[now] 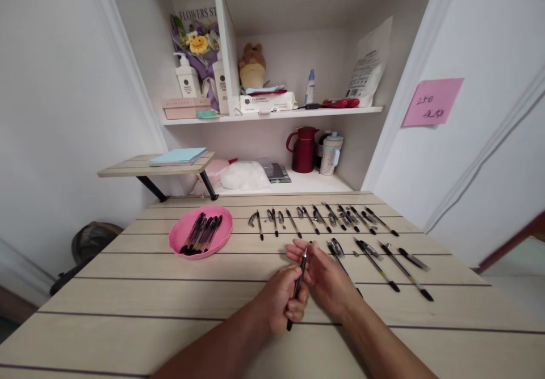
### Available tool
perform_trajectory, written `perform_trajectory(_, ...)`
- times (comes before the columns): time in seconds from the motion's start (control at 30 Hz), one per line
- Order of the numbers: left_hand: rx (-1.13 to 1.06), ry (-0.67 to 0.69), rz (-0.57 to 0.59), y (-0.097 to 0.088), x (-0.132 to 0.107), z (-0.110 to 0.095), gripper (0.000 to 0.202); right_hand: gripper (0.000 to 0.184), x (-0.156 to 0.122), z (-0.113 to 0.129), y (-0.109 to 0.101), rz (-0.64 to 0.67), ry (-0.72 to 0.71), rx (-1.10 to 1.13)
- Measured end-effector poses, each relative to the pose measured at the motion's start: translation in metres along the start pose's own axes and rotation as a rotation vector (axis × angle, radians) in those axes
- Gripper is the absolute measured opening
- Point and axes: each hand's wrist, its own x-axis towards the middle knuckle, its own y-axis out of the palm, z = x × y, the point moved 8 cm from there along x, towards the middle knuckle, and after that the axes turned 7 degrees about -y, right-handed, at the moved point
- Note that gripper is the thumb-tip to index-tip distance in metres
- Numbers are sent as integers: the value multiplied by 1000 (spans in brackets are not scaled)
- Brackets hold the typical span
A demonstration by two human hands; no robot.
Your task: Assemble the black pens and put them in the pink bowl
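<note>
My left hand [281, 298] is closed around a black pen [302, 268], its silvery tip pointing up and away from me. Close beside the tip is my right hand [327, 279], palm turned inward and fingers stretched out; nothing held in it can be made out. Uncapped pens lie in a back row, among them a slim pen [293, 223], with loose clear caps beside them. More pens rest to the right of my hands, including a longer-looking pen [406, 271] and a separate cap [414, 259]. One pen lies partly hidden behind my right hand.
A pink scalloped dish [227, 228] at left holds several dark capped pens [200, 234]. Behind the slatted table [170, 305] stand a red jug [304, 151] and a pale cup [331, 155]. A small raised shelf [128, 167] carries blue paper [179, 156].
</note>
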Motion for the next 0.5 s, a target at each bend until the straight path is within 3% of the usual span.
perform_trajectory(0.2,-3,-12,-21,-1,1,2,21,26,1,4,-3,17,-80,-133)
perform_trajectory(0.5,-38,-93,82,10,-2,0,24,20,-2,9,6,20,-60,128)
